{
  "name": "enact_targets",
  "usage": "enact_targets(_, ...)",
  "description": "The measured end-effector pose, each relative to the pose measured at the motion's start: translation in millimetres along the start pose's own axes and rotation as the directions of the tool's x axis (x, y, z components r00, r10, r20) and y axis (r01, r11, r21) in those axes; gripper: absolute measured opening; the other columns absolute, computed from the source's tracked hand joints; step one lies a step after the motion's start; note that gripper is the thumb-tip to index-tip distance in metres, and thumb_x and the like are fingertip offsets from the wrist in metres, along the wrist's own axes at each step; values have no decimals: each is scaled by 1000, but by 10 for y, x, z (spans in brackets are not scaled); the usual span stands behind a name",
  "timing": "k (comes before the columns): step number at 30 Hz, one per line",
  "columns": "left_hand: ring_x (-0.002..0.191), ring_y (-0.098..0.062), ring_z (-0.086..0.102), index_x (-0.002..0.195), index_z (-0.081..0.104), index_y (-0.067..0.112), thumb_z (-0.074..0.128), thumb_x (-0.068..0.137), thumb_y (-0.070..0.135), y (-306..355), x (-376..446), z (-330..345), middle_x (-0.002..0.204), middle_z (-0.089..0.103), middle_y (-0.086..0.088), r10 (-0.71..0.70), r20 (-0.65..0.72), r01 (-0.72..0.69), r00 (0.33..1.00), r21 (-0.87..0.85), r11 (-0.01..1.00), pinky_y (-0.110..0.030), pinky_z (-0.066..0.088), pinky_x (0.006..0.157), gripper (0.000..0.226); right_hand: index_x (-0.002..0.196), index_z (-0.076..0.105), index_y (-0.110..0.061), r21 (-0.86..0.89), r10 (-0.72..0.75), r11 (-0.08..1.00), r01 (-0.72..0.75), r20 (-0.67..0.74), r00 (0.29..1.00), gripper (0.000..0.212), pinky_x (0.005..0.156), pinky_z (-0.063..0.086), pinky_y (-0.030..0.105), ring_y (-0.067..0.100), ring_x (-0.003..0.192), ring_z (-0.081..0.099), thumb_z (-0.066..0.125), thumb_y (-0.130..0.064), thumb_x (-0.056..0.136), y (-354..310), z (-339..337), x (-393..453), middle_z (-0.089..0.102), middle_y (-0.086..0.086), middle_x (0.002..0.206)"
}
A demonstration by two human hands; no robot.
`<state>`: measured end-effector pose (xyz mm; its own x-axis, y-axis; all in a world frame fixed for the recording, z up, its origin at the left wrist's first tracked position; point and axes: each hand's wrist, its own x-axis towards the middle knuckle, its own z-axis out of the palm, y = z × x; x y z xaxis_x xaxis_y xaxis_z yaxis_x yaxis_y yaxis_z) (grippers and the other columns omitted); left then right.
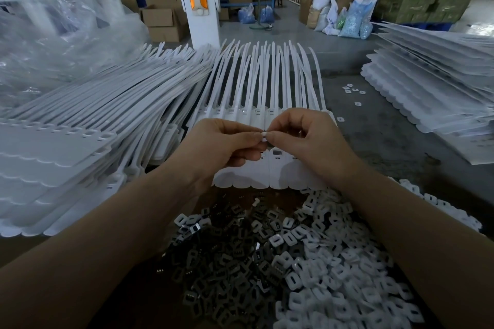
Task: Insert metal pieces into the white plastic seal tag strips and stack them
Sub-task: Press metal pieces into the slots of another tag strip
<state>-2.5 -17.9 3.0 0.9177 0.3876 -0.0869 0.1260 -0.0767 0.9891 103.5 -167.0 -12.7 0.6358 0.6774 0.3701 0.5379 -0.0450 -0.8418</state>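
My left hand and my right hand meet above a row of white seal tag strips lying flat in front of me. Between their fingertips both hands pinch one small white plastic piece. Close to me, a heap of dark metal pieces lies on the left and a heap of small white plastic caps on the right. Whether a metal piece sits inside the pinched cap cannot be made out.
A big stack of white tag strips fills the left side. Another stack lies at the right. A few loose white caps dot the grey table. Clear plastic bags and a white post stand behind.
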Motion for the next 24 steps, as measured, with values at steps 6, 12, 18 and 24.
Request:
enact_targets(6, 70, -7, 70, 90, 76, 18, 68, 89, 11, -18, 5, 5, 85, 77, -1, 36, 4, -36, 999, 37, 999, -14, 52, 59, 11, 78, 68, -14, -45, 20, 999, -21, -37, 999, 11, 55, 44, 9, -4, 58, 56, 68, -8, 88, -8, 9, 14, 62, -11, 68)
enact_targets(12, 72, 9, 62, 83, 71, 36, 75, 84, 23, -118, 35, 41, 76, 70, 19, 225, -11, -184, 974, 535, 825, -6, 45, 58, 13, 68, 65, -30, -292, 202, 924, -245, -169, 965, 16, 96, 47, 51, 15, 85, 66, 70, -27, 83, 68, 21, 60, 68, -10, 76)
enact_targets(18, 83, 5, 55, 81, 66, 42, 73, 84, 34, -216, 39, 62, 89, 59, 17, 280, 70, -243, 958, 719, 651, -10, 37, 66, 11, 65, 62, -33, -419, 295, 845, -331, -151, 944, 18, 101, 38, 56, 27, 108, 58, 69, -31, 82, 55, -2, 64, 64, -11, 84)
enact_targets(24, 90, -4, 51, 85, 60, 39, 69, 88, 31, -215, 18, 78, 90, 52, 18, 352, 168, -335, 921, 801, 496, -10, 34, 73, 11, 65, 62, -34, -516, 321, 781, -351, -151, 935, 17, 106, 31, 51, 23, 112, 52, 68, -34, 80, 62, -11, 66, 62, -12, 90)
